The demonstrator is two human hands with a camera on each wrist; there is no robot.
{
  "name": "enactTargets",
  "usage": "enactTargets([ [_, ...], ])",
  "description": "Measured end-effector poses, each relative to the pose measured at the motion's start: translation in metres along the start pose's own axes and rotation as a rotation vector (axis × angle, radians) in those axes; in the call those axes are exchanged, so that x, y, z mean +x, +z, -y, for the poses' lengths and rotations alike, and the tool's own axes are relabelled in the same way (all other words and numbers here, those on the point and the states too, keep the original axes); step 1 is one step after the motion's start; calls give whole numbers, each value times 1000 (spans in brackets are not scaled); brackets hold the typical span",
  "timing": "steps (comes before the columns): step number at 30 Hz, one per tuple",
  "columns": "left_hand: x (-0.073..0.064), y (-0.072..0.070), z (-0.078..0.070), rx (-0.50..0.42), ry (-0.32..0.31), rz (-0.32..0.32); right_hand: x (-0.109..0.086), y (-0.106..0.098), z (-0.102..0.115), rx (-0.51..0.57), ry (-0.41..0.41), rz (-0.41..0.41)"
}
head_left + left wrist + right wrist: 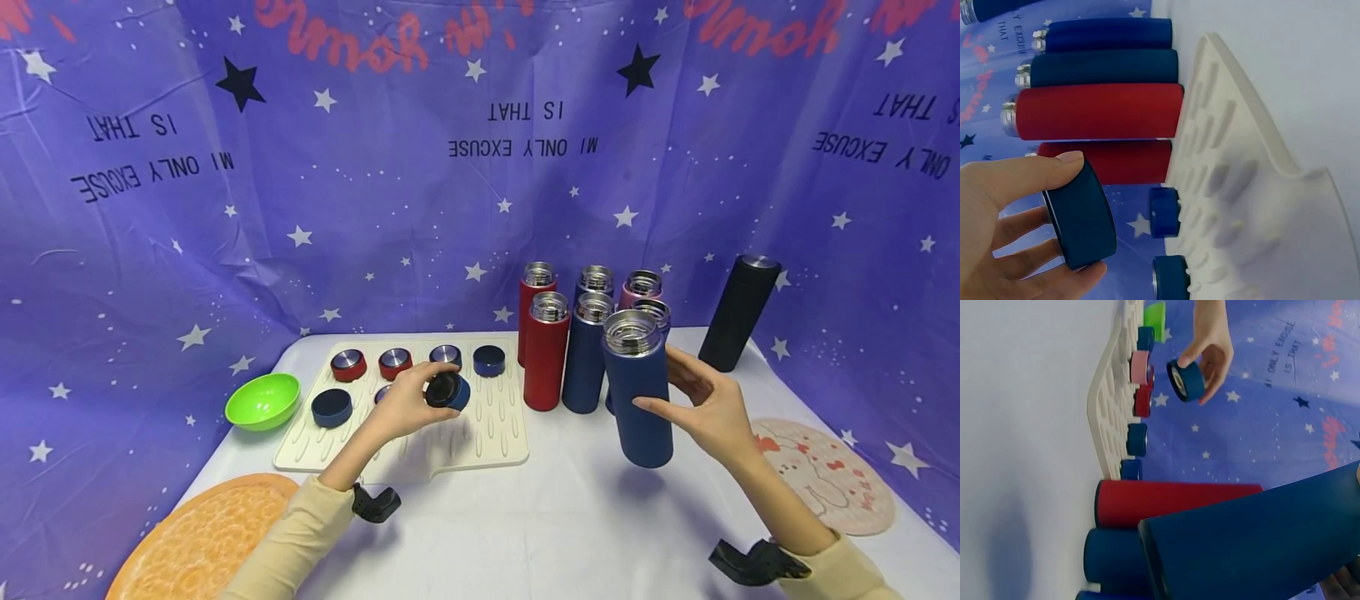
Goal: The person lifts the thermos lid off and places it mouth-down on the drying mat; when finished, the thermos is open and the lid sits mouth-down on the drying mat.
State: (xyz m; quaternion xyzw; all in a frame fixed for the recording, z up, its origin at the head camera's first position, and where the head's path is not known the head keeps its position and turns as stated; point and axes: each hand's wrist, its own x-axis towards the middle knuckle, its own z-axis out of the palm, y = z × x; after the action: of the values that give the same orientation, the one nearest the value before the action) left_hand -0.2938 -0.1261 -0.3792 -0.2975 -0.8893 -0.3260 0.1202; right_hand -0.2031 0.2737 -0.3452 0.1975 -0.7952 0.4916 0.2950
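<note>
My left hand (405,402) pinches a dark blue bottle lid (1085,215) by its rim, above the cream drying mat (491,442). The lid is tilted, and in the head view its dark inside shows. In my right hand (716,412) is a dark blue thermos bottle (643,408), gripped round its side with the thumb in front. Its steel mouth is uncapped and faces up, and the body leans slightly. In the right wrist view the bottle's base (1154,556) hangs clear of the white table, with a shadow below.
Several lids, such as a red lid (348,364) and a blue lid (332,407), lie on the mat. Uncapped bottles, including a red bottle (543,358), stand behind my right hand. A black bottle (740,312) leans at the back right. A green bowl (262,402) is left.
</note>
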Motion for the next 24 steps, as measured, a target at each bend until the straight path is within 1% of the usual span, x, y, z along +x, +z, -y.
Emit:
enactTargets([
  [4, 5, 4, 6, 24, -21, 30, 0, -11, -3, -34, 55, -42],
  [8, 10, 8, 14, 50, -15, 54, 1, -23, -6, -47, 96, -69],
  [12, 16, 11, 21, 70, -23, 77, 4, -35, -9, -55, 123, -103],
  [18, 24, 16, 27, 110, -49, 130, 7, -52, -14, -119, 160, -160],
  [24, 31, 24, 37, 141, -64, 160, 12, -65, -19, -158, 190, -186],
])
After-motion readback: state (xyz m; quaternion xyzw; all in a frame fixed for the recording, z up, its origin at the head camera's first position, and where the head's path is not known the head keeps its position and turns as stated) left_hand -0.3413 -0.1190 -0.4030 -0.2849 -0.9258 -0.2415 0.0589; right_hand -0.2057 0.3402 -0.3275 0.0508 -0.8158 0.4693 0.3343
